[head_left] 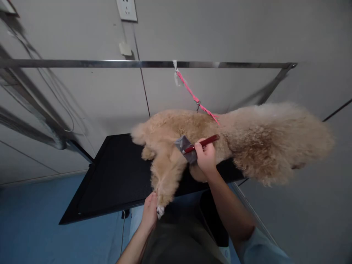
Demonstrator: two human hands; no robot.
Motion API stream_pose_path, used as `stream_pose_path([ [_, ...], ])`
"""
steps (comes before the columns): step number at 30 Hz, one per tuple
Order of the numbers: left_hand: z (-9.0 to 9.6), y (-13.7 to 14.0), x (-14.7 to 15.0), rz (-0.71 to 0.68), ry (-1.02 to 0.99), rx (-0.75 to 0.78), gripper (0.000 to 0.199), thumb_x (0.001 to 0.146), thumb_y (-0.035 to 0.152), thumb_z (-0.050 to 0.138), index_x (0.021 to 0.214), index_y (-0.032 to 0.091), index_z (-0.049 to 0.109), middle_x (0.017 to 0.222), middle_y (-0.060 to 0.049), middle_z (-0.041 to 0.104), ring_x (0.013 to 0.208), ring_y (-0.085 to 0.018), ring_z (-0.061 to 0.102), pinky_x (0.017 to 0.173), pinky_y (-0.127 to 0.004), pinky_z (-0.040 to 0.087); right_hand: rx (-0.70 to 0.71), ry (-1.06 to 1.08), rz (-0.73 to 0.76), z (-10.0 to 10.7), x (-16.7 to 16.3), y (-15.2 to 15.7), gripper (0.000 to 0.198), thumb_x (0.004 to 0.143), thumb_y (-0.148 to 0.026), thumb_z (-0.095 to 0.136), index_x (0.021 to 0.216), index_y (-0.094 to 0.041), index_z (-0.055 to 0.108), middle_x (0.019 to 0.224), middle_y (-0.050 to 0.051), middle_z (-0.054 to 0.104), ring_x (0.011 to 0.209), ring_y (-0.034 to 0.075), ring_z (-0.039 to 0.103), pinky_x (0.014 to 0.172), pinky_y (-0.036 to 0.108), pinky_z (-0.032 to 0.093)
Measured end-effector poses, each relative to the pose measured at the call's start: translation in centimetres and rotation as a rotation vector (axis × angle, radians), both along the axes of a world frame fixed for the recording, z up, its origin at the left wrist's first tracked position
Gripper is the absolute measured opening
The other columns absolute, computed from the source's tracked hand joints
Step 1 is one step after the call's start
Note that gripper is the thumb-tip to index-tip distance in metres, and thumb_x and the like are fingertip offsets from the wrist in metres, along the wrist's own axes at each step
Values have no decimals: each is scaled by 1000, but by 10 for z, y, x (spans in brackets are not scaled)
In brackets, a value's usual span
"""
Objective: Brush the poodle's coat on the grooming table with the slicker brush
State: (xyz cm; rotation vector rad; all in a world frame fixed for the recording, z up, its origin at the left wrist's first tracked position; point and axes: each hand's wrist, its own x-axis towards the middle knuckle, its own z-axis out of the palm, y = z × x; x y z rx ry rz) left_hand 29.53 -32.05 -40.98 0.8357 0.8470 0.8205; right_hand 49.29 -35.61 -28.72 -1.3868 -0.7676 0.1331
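Red-handled brush (189,149) in right hand (206,157), dog's leg (167,176) in left hand (150,209)

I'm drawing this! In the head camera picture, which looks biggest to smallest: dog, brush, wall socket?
Dog, by far largest
Brush, handle included
Wall socket, its visible part smallest; the picture's edge cuts it off

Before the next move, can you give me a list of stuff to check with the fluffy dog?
1. Right hand gripping the red-handled brush: ok.
2. Left hand holding the hind leg near its paw: ok.
3. Pink leash fastened to the metal bar: ok.
4. Leash snugness around the dog: cannot tell, fur hides it.
5. Brush's bristles touching fur: cannot tell, they're out of sight.
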Motion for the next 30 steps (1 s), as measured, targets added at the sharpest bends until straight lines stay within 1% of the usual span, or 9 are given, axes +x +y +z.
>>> stream_pose_path([
  [5,-1,-2,-1,-38,-29,35,55,55,64,80,70,13,65,61,-3,64,52,-10,49,53,-20,42,-221,-17,399,-11,-12,-3,14,79,-33,59,76,-19,54,62,-3,55,55,13,52,52,24,42],
  [10,-1,-7,-1,-189,-113,36,58,53,53,86,93,14,67,64,-2,64,48,-7,46,47,-16,35,-150,-143,114,-13,-19,-7,13,83,-32,59,86,-19,57,70,0,60,63,14,55,61,26,43],
  [14,-5,-8,-2,-201,-1,177,42,52,39,88,78,13,67,63,-4,66,53,-11,53,53,-19,40,-255,-130,473,-7,-31,-10,12,85,-29,57,77,-20,56,66,-1,58,58,13,53,53,24,41],
  [16,-2,-7,-2,-201,22,245,34,52,29,87,76,14,68,68,-5,69,62,-15,59,62,-22,45,-349,-99,545,0,-31,-10,14,83,-30,58,74,-20,55,60,-2,56,52,13,51,48,23,39],
  [20,10,-7,1,-130,-13,262,46,49,17,83,93,16,70,77,-4,73,73,-20,65,74,-26,49,-170,-191,129,19,-27,-19,11,85,-30,56,82,-20,58,69,0,61,61,14,57,58,25,44],
  [22,14,-9,1,-108,26,244,44,47,13,82,89,16,70,78,-5,73,74,-21,65,74,-27,50,-166,-278,232,23,-32,-24,11,85,-29,57,79,-20,59,71,0,63,65,14,57,60,25,44],
  [25,15,-11,1,-67,86,238,37,46,11,81,80,16,69,74,-4,72,69,-19,64,71,-26,49,-343,-304,485,24,-39,-24,14,81,-28,62,70,-20,58,60,-2,60,54,12,53,52,23,40],
  [29,18,-14,1,-59,30,245,50,49,12,82,96,17,64,83,-4,73,77,-20,66,78,-25,50,-241,-288,51,28,-34,-24,15,85,-30,57,74,-20,58,61,-1,58,56,13,53,56,25,40],
  [30,19,-15,1,-59,22,250,54,49,11,82,99,17,62,86,-4,72,80,-20,66,80,-26,50,-218,-314,46,29,-34,-25,15,86,-30,57,75,-20,59,62,-1,59,59,14,54,57,25,40],
])
